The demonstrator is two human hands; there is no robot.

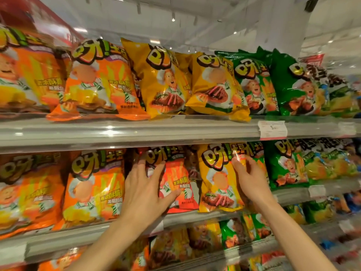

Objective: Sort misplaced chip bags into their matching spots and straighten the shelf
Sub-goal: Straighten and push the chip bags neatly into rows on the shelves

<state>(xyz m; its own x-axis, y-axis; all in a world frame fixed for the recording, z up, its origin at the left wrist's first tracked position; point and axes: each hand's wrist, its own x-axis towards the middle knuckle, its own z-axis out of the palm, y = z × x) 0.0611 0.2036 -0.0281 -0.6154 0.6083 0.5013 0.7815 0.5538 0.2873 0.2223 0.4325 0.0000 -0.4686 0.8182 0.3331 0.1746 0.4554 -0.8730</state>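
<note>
Left hand splayed flat on glossy red bag; right hand pinches crinkly yellow bag edge, middle shelf.

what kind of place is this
Most likely a supermarket snack aisle: tiered shelves packed with rows of matching chip bags, a price tag clipped to the shelf edge, and ceiling spotlights overhead.

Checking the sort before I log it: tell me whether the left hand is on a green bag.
No: the left hand rests its spread fingers on a red-orange bag; the green bags stand farther right.
</note>
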